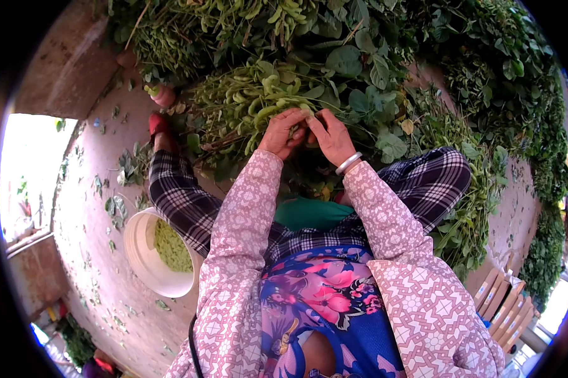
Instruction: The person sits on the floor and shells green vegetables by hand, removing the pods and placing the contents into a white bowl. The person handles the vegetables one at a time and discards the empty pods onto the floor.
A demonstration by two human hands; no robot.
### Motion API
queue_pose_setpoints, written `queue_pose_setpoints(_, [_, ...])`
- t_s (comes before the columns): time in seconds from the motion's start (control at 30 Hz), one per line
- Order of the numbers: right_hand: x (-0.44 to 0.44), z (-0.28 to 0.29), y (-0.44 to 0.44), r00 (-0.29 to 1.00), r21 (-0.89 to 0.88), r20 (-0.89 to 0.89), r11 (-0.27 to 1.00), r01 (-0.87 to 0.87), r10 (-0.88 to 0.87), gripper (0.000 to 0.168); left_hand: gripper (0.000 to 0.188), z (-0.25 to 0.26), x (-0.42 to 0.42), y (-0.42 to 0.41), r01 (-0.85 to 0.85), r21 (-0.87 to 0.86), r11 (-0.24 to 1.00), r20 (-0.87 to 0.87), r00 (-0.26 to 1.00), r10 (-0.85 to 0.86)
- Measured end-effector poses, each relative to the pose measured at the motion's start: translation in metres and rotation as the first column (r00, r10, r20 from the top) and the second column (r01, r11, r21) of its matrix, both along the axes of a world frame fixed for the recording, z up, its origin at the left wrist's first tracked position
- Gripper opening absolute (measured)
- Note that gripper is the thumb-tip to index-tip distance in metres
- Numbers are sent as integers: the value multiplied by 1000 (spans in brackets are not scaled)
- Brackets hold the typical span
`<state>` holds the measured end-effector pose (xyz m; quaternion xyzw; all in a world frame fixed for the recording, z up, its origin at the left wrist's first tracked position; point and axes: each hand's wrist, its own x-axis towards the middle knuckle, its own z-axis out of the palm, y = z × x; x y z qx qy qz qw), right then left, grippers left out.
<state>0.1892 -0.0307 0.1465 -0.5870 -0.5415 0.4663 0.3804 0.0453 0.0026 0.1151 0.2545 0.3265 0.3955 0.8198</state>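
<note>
My left hand (285, 132) and my right hand (332, 137) meet in front of me, fingertips close together around a green soybean pod (306, 108). The fingers of my left hand are curled, and what lies inside them is partly hidden. A silvery bangle (349, 163) circles my right wrist. Just beyond both hands lies a heap of cut soybean plants (251, 97) with plump green pods and leaves. Between my knees sits a green container or cloth (312, 213); which one I cannot tell.
A white plastic bucket (135, 255) holding shelled green beans (173, 248) stands beside my left leg. More leafy soybean plants (473, 222) lie at the right and far side. Loose leaves (116, 211) are scattered over the concrete floor (104, 293). Wooden slats (504, 307) are at the lower right.
</note>
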Motion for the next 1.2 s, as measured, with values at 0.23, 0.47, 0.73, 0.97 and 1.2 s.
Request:
queue_pose_setpoints(0.23, [5,-8,-10,993,-163,-53,980,-117,110,28,10,-21,-4,-11,-3,-135,991,-9,1000,2])
queue_pose_setpoints(0.47, [17,-12,-4,856,-504,-515,821,-269,-35,9,9,-23,-7,-10,37,-178,983,4,999,-37])
queue_pose_setpoints(0.73, [11,-13,-4,674,-574,-703,739,-353,-225,8,10,-19,-6,-13,-6,-181,983,-1,1000,6])
queue_pose_setpoints(0.97, [2,-21,-8,757,-533,-629,809,-250,-180,8,12,-17,-1,-18,-59,-87,994,-154,987,45])
queue_pose_setpoints(1.2, [-1,-18,-6,804,-506,-563,849,-154,-190,9,12,-19,1,-22,-125,-165,978,-84,990,112])
